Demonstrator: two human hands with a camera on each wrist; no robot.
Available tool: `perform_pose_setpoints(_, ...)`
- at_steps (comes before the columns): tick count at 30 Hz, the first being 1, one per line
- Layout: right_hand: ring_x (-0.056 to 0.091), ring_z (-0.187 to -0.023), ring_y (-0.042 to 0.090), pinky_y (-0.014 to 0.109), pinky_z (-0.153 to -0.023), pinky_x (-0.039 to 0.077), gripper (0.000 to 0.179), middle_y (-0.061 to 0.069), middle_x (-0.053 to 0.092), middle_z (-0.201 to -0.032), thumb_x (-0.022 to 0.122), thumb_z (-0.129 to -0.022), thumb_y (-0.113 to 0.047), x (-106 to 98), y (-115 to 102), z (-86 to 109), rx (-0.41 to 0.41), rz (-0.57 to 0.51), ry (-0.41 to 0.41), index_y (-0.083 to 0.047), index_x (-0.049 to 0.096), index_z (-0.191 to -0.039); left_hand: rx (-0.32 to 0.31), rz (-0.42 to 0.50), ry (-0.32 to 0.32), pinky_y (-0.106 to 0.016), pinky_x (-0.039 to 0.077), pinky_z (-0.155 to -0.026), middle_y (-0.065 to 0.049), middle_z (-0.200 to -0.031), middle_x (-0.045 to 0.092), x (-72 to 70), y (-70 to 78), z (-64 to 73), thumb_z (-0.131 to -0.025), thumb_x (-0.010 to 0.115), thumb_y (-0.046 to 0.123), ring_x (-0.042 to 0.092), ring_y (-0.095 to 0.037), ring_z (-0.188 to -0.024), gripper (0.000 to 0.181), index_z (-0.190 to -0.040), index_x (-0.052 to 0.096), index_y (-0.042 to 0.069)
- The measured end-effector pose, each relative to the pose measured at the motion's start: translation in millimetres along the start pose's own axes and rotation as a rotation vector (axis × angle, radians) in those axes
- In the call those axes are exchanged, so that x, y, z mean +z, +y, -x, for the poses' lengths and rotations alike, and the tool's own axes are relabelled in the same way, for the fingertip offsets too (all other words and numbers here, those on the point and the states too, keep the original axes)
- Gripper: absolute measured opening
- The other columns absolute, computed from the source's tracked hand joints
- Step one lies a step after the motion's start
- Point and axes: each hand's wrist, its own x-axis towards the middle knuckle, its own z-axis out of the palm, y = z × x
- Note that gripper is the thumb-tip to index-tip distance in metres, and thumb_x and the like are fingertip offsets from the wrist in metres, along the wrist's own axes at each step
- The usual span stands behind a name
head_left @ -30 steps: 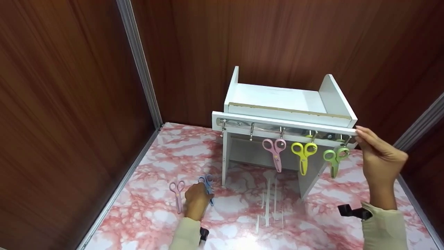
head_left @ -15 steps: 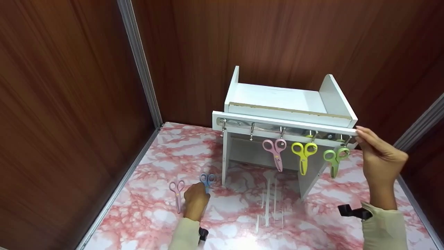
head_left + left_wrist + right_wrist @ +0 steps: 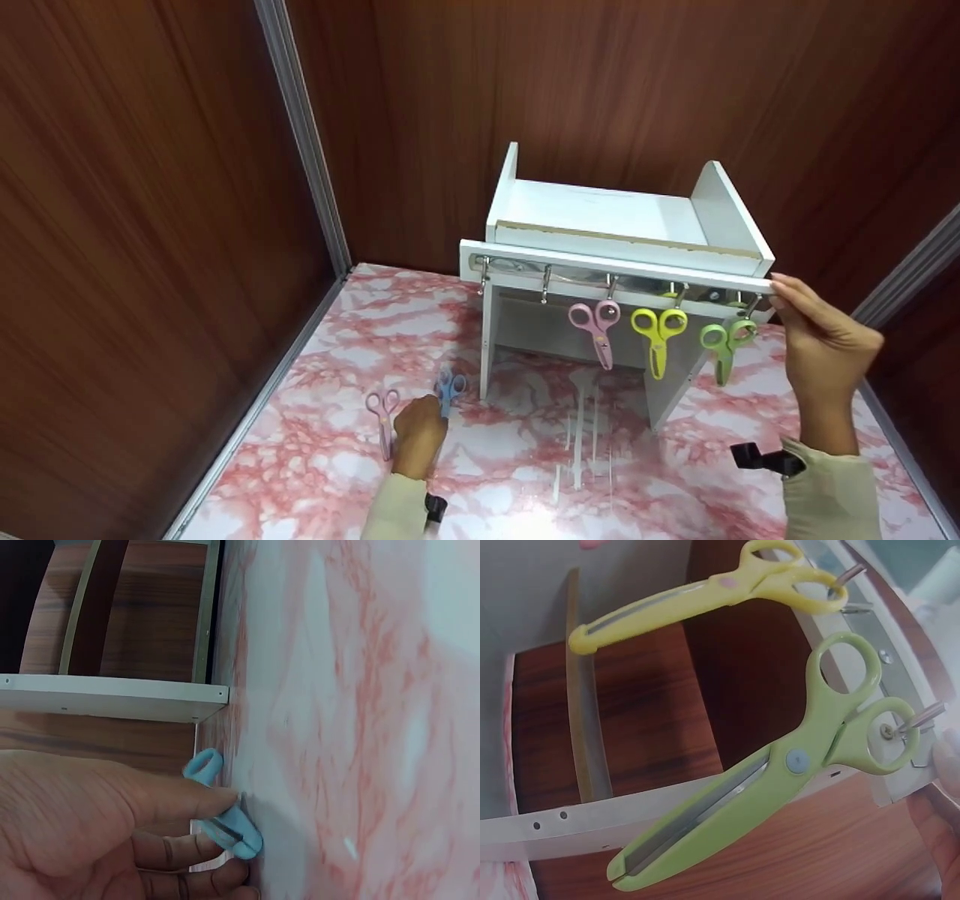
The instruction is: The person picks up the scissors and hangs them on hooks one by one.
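Light blue scissors point(image 3: 238, 831) are pinched by the blade end between the thumb and fingers of my left hand point(image 3: 420, 431), handles pointing away, low over the tabletop. Just left of that hand, pink scissors point(image 3: 385, 424) lie on the table. My right hand point(image 3: 829, 345) holds the right end of the white hook rail point(image 3: 622, 271) between thumb and fingers. From the rail's hooks hang a second pair of pink scissors point(image 3: 598, 334), yellow scissors point(image 3: 658, 341) and green scissors point(image 3: 780, 772). The two leftmost hooks point(image 3: 545, 283) carry nothing.
Behind the rail stands a white shelf unit point(image 3: 600, 210) with side panels reaching the table. The pink marbled tabletop point(image 3: 315, 465) has whitish streaks in front of the unit. Brown wood-look walls point(image 3: 420, 112) enclose the space at the back and sides.
My left hand has shifted slightly left along the blue scissors, whose handles now look turned and a little raised. The right hand stays at the rail's end.
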Motion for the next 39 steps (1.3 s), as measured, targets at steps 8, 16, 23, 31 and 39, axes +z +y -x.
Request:
perform_pose_setpoints(8, 0.066, -0.092, 0.035, 0.029, -0.081, 0.055, 0.019, 0.031, 0.066, -0.093, 0.07, -0.068, 0.024, -1, 1, 0.2, -0.001, 0.017, -0.014, 0.019, 0.066, -0.086, 0.007, 0.078, 0.004, -0.044, 0.047, -0.045, -0.007, -0.059, 0.057, -1.5, -7.2, -3.7, -0.068, 0.08, 0.011, 0.06, -0.028, -0.058, 0.028, -0.062, 0.053, 0.01)
perform_pose_setpoints(16, 0.067, -0.092, 0.034, 0.028, -0.082, 0.055, 0.018, 0.03, 0.066, -0.093, 0.069, -0.068, 0.025, -1, 1, 1.9, 0.013, -0.001, -0.009, 0.02, 0.066, -0.085, -0.027, 0.405, -0.105, -0.027, 0.046, -0.039, -0.005, -0.059, 0.056, -0.1, -15.6, -2.4, -0.076, 0.069, -0.001, 0.055, -0.017, -0.044, 0.013, -0.069, 0.059, 0.002)
perform_pose_setpoints(23, 0.067, -0.092, 0.032, 0.027, -0.082, 0.055, 0.018, 0.028, 0.067, -0.094, 0.07, -0.069, 0.023, -1, -1, 0.8, 0.012, 0.032, -0.01, 0.018, 0.067, -0.086, -0.079, 0.725, -0.19, -0.035, 0.056, -0.046, -0.019, -0.075, 0.061, -1.7, -19.9, 3.4, -0.081, 0.059, -0.009, 0.062, -0.031, -0.055, 0.006, -0.087, 0.056, -0.01)
perform_pose_setpoints(31, 0.067, -0.092, 0.033, 0.028, -0.082, 0.055, 0.018, 0.029, 0.066, -0.094, 0.069, -0.069, 0.024, -2, -1, 0.2, 0.015, 0.025, -0.005, 0.019, 0.067, -0.086, -0.142, 0.806, -0.239, -0.037, 0.057, -0.048, -0.021, -0.067, 0.064, -2.9, -24.8, 1.4, -0.083, 0.057, -0.007, 0.063, -0.027, -0.052, 0.009, -0.089, 0.061, -0.012)
perform_pose_setpoints(39, 0.067, -0.092, 0.033, 0.028, -0.083, 0.055, 0.018, 0.028, 0.067, -0.093, 0.07, -0.069, 0.023, -2, 0, 1.1, 0.017, 0.031, -0.008, 0.019, 0.067, -0.086, -0.085, 0.922, -0.256, -0.039, 0.059, -0.054, -0.025, -0.076, 0.066, -12.5, -25.8, 7.0, -0.086, 0.059, -0.007, 0.066, -0.031, -0.06, 0.009, -0.094, 0.06, -0.012)
